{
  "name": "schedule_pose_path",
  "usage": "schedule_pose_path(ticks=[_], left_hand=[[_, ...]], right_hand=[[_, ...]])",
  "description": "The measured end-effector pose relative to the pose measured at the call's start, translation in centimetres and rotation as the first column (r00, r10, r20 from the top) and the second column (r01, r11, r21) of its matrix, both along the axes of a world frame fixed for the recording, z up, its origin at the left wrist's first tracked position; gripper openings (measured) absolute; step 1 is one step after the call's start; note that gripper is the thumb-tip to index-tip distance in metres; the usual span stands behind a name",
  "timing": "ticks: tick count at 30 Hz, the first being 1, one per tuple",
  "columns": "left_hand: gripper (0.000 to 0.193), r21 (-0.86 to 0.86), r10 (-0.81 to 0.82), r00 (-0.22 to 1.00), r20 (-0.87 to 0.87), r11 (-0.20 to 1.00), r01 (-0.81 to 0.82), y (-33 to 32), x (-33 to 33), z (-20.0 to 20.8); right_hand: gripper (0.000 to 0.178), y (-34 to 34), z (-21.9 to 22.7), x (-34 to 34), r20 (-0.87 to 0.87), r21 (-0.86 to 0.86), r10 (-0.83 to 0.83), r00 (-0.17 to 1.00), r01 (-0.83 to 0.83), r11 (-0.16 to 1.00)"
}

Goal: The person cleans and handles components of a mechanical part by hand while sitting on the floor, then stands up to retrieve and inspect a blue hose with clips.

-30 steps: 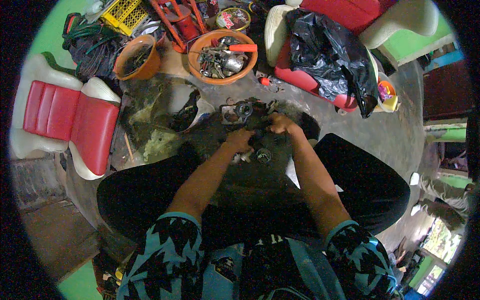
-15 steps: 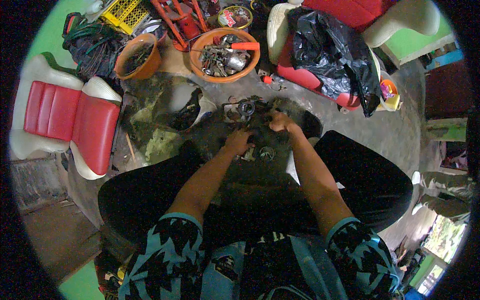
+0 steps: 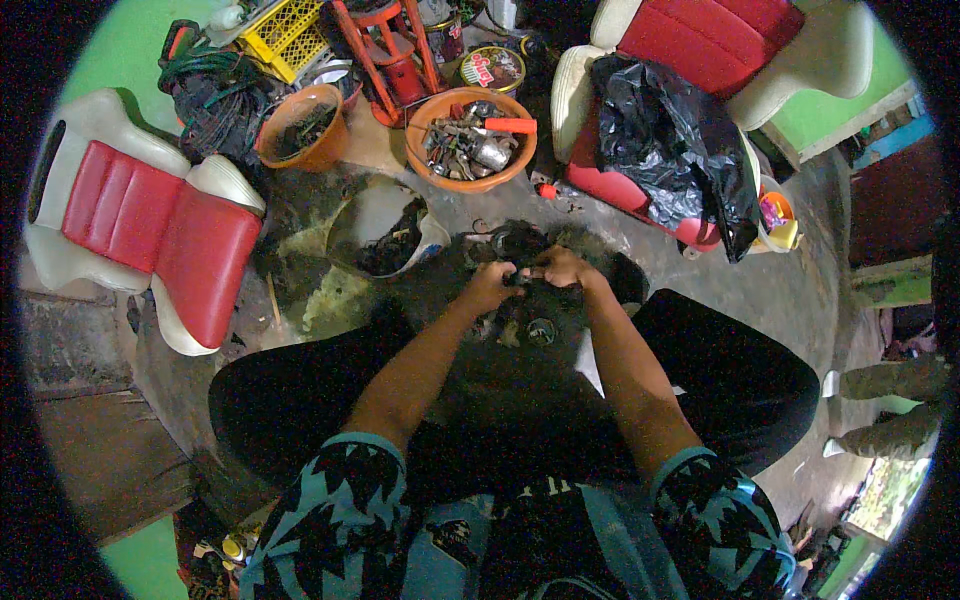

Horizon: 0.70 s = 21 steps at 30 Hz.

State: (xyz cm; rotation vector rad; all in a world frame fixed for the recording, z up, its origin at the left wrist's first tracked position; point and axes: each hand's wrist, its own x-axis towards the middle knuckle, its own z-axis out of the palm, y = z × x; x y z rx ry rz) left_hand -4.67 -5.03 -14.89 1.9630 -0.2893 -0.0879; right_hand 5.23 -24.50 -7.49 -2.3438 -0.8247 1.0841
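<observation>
My left hand [image 3: 490, 286] and my right hand [image 3: 562, 268] are close together above the dark floor between my legs. Both have their fingers closed around something small and dark, which is mostly covered and too dim to name. Just beyond the fingers lies a dark, greasy metal part [image 3: 518, 238] with a rounded shape. Nearer to me, a small round metal piece [image 3: 541, 331] rests on the floor below the hands.
Ahead, an orange basin [image 3: 470, 184] holds several tools and metal parts, with a red metal stand [image 3: 398, 70] behind it. A pale container [image 3: 345, 225] with dark contents sits left of the hands. Red-and-white seats flank me; a black plastic bag [image 3: 670, 140] covers the right one.
My hands have come closer together, the left one lifting toward the right. The whole view has shifted slightly, so surrounding things appear lower and further right.
</observation>
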Motion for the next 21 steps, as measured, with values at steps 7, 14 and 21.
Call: schedule_pose_path(ticks=[7,14,21], left_hand=[[0.036,0.090,0.052,0.972,-0.231,0.995,-0.032,-0.2,1.0,5.2],[0.033,0.102,0.291,0.957,-0.012,0.952,-0.289,0.1,2.4,7.5],[0.018,-0.068,0.662,0.674,0.328,0.728,-0.682,2.4,3.3,15.8]], right_hand=[[0.067,0.3,4.2,-0.9,-0.074,0.185,-0.140,0.987,0.152,0.971],[0.033,2.0,4.5,-0.1,-0.080,0.416,-0.401,0.913,0.396,0.819],[0.029,6.8,5.9,2.4,-0.182,0.763,-0.589,0.788,0.491,0.421]])
